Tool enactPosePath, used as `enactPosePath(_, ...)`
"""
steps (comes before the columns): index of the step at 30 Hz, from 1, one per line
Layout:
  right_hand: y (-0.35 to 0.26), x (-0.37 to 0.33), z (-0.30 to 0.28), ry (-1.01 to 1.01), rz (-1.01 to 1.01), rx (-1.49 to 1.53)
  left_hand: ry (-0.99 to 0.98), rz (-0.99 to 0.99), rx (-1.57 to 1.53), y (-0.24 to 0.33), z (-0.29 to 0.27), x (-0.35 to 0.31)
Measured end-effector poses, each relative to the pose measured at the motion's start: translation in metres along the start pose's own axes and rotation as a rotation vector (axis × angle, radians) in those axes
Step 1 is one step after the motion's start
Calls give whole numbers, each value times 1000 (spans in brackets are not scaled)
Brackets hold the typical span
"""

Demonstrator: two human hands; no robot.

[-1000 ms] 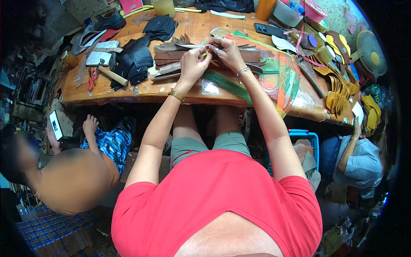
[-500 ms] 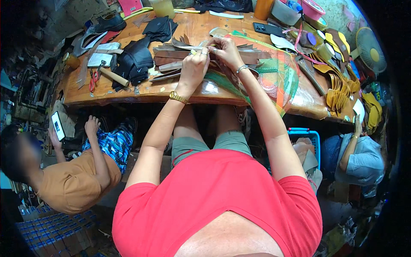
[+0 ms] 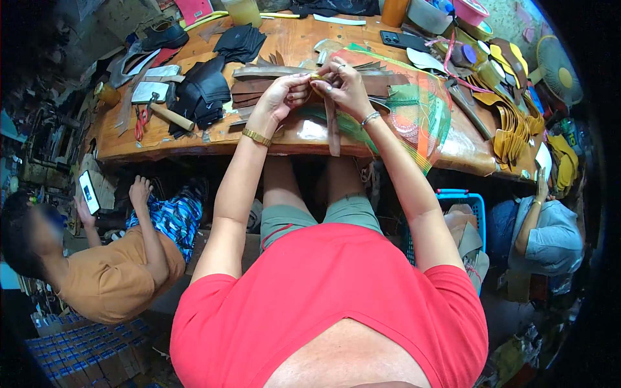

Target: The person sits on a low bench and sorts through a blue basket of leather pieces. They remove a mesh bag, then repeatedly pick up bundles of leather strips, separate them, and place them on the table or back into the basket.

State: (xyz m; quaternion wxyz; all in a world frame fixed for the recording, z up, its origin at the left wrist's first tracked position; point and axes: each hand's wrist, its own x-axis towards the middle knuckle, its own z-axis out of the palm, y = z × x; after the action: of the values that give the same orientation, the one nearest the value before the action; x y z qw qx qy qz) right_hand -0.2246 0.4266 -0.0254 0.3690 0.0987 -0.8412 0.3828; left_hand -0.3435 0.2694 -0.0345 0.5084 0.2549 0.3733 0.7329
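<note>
My left hand (image 3: 284,97) and my right hand (image 3: 344,85) meet over the far middle of the table, fingertips together in a pinch. A narrow brown leather strip (image 3: 333,129) hangs from between them, its lower end reaching the table's near edge. Something small and yellowish (image 3: 317,76) shows where the fingertips touch; I cannot make out what it is. Beneath and behind the hands lie stacked brown leather strips (image 3: 252,89). A green and orange mesh cloth (image 3: 417,107) spreads under my right wrist.
Black leather pieces (image 3: 204,90), a hammer (image 3: 173,116) and red-handled pliers (image 3: 140,121) lie left. Yellow-brown cut pieces (image 3: 508,132), a phone (image 3: 404,41) and a small fan (image 3: 559,77) are right. A blue basket (image 3: 477,213) stands below. Co-workers sit on both sides.
My left hand has turned, its fingers now pointing toward the right hand. A brown strip now hangs down clearly from the fingertips, away from the stack.
</note>
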Motion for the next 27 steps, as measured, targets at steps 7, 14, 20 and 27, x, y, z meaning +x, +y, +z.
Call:
enactPosePath(7, -14, 5, -32, -168, 93, -131, 142, 132, 269, -1, 13, -1)
enactPosePath(14, -50, -19, -111, -181, 374, 93, 158, 133, 179, 0, -1, -1)
enactPosePath(20, -130, -74, -112, -1180, 425, 74, 164, 104, 233, 1, 4, -4)
enactPosePath(27, -90, -11, -61, -148, 10, -287, 195, 143, 293, 3, 11, -2)
